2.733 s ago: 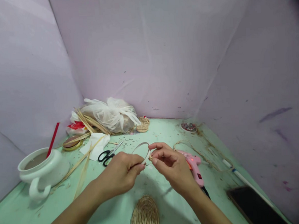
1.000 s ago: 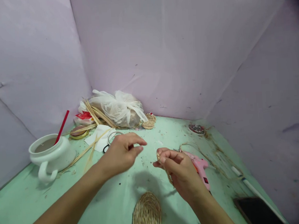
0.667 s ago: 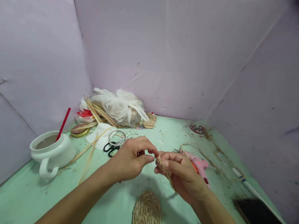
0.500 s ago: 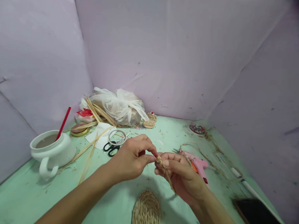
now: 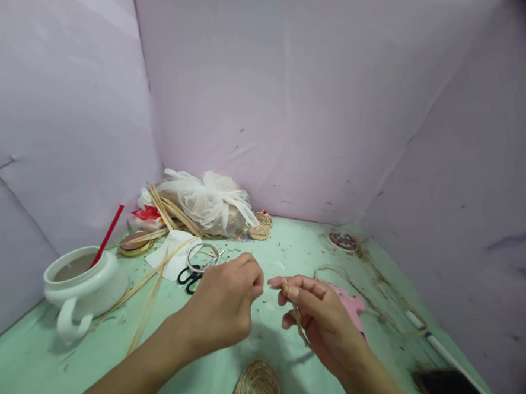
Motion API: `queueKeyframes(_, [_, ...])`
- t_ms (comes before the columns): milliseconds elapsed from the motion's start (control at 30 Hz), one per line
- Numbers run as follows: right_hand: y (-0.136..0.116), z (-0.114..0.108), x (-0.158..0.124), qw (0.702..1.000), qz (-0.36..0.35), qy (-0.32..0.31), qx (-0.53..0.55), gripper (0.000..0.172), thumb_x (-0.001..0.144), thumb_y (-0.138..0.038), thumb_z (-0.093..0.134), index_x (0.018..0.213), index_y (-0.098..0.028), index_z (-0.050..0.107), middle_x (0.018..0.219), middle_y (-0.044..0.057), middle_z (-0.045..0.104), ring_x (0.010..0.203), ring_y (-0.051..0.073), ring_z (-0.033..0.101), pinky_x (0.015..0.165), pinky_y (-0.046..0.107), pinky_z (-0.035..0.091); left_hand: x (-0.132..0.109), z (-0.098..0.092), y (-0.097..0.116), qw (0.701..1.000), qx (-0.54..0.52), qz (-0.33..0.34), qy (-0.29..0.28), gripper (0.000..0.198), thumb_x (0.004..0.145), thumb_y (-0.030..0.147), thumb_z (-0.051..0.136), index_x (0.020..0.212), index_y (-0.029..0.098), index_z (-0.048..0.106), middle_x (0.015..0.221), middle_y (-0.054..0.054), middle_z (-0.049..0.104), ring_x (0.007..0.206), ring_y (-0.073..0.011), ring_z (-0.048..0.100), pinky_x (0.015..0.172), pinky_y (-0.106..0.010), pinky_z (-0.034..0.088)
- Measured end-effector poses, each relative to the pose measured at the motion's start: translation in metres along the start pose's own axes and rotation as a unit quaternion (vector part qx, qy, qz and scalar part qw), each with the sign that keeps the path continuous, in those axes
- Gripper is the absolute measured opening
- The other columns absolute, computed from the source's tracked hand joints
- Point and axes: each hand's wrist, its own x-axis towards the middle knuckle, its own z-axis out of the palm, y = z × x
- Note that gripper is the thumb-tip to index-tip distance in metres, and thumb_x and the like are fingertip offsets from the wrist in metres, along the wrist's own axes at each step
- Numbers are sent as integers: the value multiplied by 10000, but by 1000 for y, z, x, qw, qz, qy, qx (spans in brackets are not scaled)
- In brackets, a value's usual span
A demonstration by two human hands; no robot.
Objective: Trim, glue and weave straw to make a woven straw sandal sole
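Pinching 1 cord [image 5: 299, 324]: right hand [image 5: 327, 313] | 1 woven oval [image 5: 256, 389] | 1 glue gun [image 5: 353, 308]

I get a middling, rather flat light that seems to come from above. The left wall [image 5: 61, 102] takes it best, with pale streaks of glare near its top, while the right wall [image 5: 468, 208] sinks to a duller grey. Below the 2 hands, left hand [image 5: 231, 297] and right hand [image 5: 321, 312], I see soft-edged shadows on the table [image 5: 189, 383], near the woven oval [image 5: 255, 387]. The white pot [image 5: 103, 284] shines mildly. My wide lens slants the wall seams, and a dark, blurred patch eats the upper right corner. The black slab [image 5: 446, 385] looks smeared; fine detail at the fingertips is hard for me to resolve.
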Motion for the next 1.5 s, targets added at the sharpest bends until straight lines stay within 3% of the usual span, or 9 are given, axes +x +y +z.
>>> queueKeyframes(133, [5,-1,4,987,-84,91,-99,204,637,-345,701,622,-156,626,978,70,643,500,75,555,429,211,466,-1,-5,9,993,-113,-35,-9,133,772,159,408,642,187,399,687,15,460,625,-122,411,577,-251,314])
queueKeyframes(233, [12,-3,4,958,-158,123,-206,154,719,-319,625,700,-166,618,727,25,645,473,98,575,442,218,468,0,-2,15,970,-226,-86,-15,151,762,244,441,627,181,420,620,32,419,593,-112,370,545,-241,286])
queueKeyframes(367, [19,-4,-1,866,-316,78,-380,74,774,-185,543,735,-179,605,659,9,615,550,119,579,491,224,456,3,9,15,920,-363,-147,-30,199,721,342,495,634,170,447,561,58,355,533,-89,293,497,-232,241])
queueKeyframes(467, [21,-3,-3,809,-391,62,-434,95,772,-111,523,741,-177,584,667,11,610,567,110,557,501,213,442,4,15,12,903,-396,-162,-19,212,691,348,534,627,160,462,573,51,386,542,-85,303,499,-228,245])
queueKeyframes(667, [19,-2,-2,763,-457,62,-453,124,758,-48,522,768,-162,567,723,35,623,604,99,580,531,189,467,6,15,9,887,-410,-212,-5,185,639,317,574,609,147,507,520,69,386,485,-62,263,458,-218,197])
queueKeyframes(1033, [21,-4,-4,728,-479,69,-486,135,762,-53,530,805,-174,575,774,49,650,671,124,626,563,204,503,8,18,9,885,-389,-257,1,221,599,340,597,570,139,510,504,60,406,504,-69,301,484,-222,231])
queueKeyframes(1233, [17,-4,-5,751,-466,34,-467,161,769,-39,523,843,-168,584,806,53,648,731,129,617,622,219,503,9,14,9,883,-389,-263,5,239,578,356,622,558,155,494,463,85,364,469,-58,260,461,-225,190])
queueKeyframes(1367, [15,0,-7,806,-427,27,-409,140,795,-67,504,786,-174,593,763,38,631,681,121,596,594,223,493,10,11,9,889,-378,-260,-2,242,556,356,633,548,156,497,476,74,393,478,-62,287,467,-226,205])
queueKeyframes(1500, [16,3,-9,880,-335,39,-334,108,813,-154,524,753,-191,605,727,12,617,564,98,549,493,209,454,11,10,7,893,-373,-252,-2,208,552,327,626,559,154,511,483,70,409,485,-66,303,474,-223,221])
